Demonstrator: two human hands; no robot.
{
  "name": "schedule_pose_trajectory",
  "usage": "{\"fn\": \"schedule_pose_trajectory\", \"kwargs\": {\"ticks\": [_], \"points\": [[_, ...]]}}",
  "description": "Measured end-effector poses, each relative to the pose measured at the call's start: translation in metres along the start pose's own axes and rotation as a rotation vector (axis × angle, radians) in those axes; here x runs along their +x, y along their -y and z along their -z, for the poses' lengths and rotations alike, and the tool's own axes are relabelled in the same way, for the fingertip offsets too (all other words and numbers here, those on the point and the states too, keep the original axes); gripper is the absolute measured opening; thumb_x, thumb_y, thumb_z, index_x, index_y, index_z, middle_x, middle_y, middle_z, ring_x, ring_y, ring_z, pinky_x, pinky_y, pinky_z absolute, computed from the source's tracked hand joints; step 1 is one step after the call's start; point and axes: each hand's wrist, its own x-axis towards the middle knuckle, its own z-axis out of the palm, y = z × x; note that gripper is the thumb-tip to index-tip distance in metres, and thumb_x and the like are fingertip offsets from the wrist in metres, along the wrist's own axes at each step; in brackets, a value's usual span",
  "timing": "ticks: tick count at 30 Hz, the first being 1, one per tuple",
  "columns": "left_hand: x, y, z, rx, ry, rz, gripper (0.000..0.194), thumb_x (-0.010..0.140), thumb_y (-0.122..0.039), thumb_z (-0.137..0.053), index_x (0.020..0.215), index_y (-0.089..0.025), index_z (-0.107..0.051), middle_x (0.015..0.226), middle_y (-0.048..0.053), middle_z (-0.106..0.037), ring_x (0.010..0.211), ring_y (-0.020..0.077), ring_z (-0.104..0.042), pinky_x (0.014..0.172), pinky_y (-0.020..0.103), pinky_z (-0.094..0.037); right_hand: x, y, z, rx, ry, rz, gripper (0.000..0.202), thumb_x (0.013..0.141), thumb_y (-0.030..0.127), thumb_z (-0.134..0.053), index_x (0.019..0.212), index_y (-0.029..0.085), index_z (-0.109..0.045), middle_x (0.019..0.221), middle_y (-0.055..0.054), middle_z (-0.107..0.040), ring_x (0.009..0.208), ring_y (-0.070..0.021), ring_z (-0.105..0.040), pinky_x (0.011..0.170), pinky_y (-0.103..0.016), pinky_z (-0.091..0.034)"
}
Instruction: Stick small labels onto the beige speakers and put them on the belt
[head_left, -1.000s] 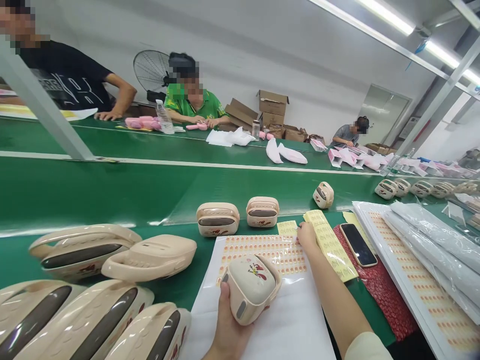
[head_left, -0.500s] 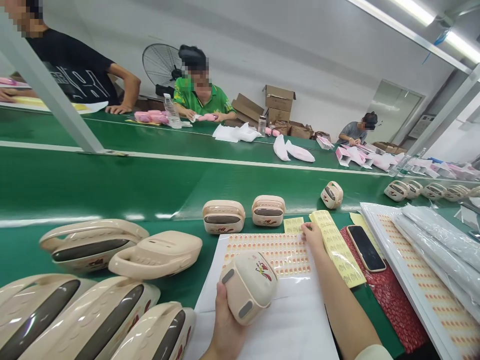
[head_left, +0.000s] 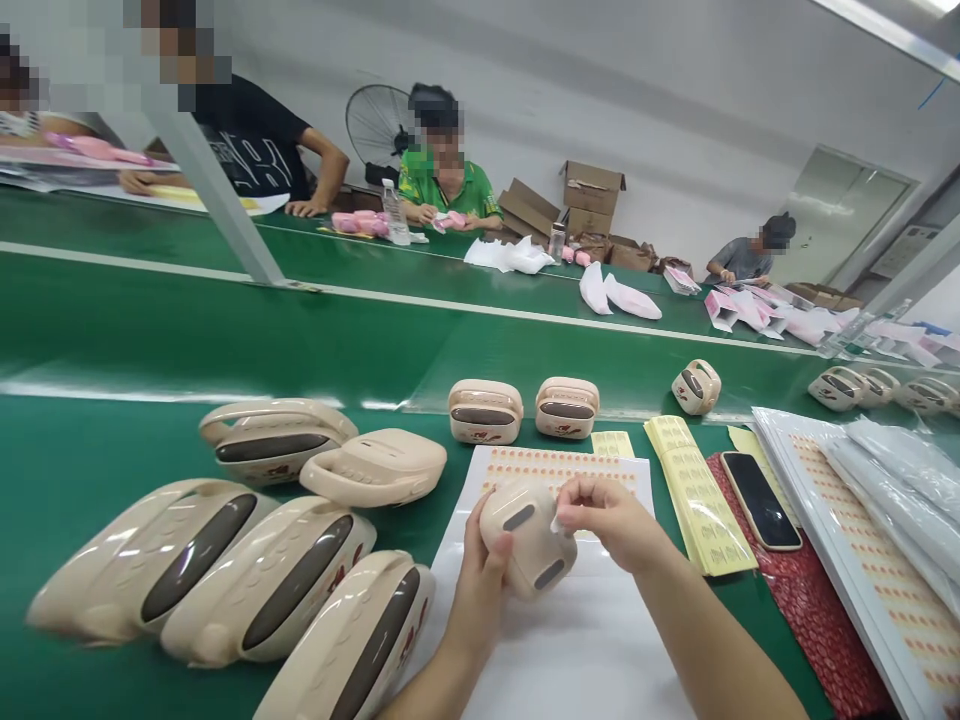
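My left hand (head_left: pixel 478 590) is wrapped round a beige rounded device (head_left: pixel 525 550), tilted so that its face with two grey oblong pads points towards me. At the device's right edge, my right hand (head_left: pixel 611 520) pinches a small whitish piece like a sticker (head_left: pixel 556 524), whose print I cannot make out. Under both hands lies a white sheet (head_left: pixel 585 630). Rows of small orange stickers (head_left: pixel 517 470) on a clear sheet lie at its far end, partly hidden by the device and my right hand.
Several matching beige devices (head_left: pixel 202 560) stand at left, more (head_left: pixel 486 412) along the belt edge. To the right are yellow label sheets (head_left: pixel 697 500), a phone (head_left: pixel 761 500) on red bubble wrap (head_left: pixel 810 620), and plastic-wrapped sheets (head_left: pixel 900 490). Co-workers sit across the green belt (head_left: pixel 337 340).
My right hand has come from the far end of the sticker sheet to the device, with the whitish piece in its fingers. The device has turned its pads towards me. The view has shifted left.
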Motion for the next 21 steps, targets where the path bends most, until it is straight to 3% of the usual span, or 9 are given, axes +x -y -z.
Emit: {"fn": "schedule_pose_trajectory", "kwargs": {"ticks": [6,12,17,21], "points": [[-0.002,-0.003,-0.002,0.076,0.041,-0.112,0.063,0.062,-0.050,-0.068,0.118,-0.027,-0.049,0.136,0.006,-0.042,0.125,0.0300,-0.035,0.099,0.038,-0.033,0.003,-0.013,-0.006,-0.121,-0.068,0.015,0.026,0.051,0.038,-0.073,0.054,0.017,-0.058,0.063,0.002,-0.052,0.061,-0.0111,-0.046,0.059,-0.025,-0.037],[-0.002,-0.003,0.000,0.070,0.053,-0.092,0.064,0.065,-0.049,-0.066,0.121,-0.027,-0.046,0.133,0.008,-0.045,0.124,0.0304,-0.038,0.093,0.038,-0.040,0.002,-0.018,-0.007,-0.222,-0.116,0.054,0.016,0.056,0.030,-0.070,0.057,0.017,-0.060,0.070,0.001,-0.048,0.064,-0.0122,-0.046,0.060,-0.027,-0.041],[-0.001,-0.001,0.000,0.046,0.032,-0.087,0.065,0.064,-0.048,-0.068,0.121,-0.025,-0.046,0.128,0.008,-0.051,0.118,0.0294,-0.045,0.090,0.036,-0.043,-0.005,-0.024,-0.020,-0.411,-0.218,0.276,0.005,0.064,0.021,-0.063,0.062,0.020,-0.058,0.078,-0.001,-0.043,0.068,-0.0134,-0.047,0.059,-0.027,-0.045],[0.000,-0.001,0.000,0.030,0.003,-0.087,0.063,0.064,-0.049,-0.067,0.119,-0.025,-0.049,0.120,0.007,-0.056,0.114,0.0292,-0.048,0.086,0.035,-0.045,-0.012,-0.024,-0.024,-0.396,-0.180,0.424,0.007,0.070,0.025,-0.059,0.065,0.021,-0.056,0.081,-0.002,-0.044,0.069,-0.0136,-0.048,0.060,-0.027,-0.046]]}}
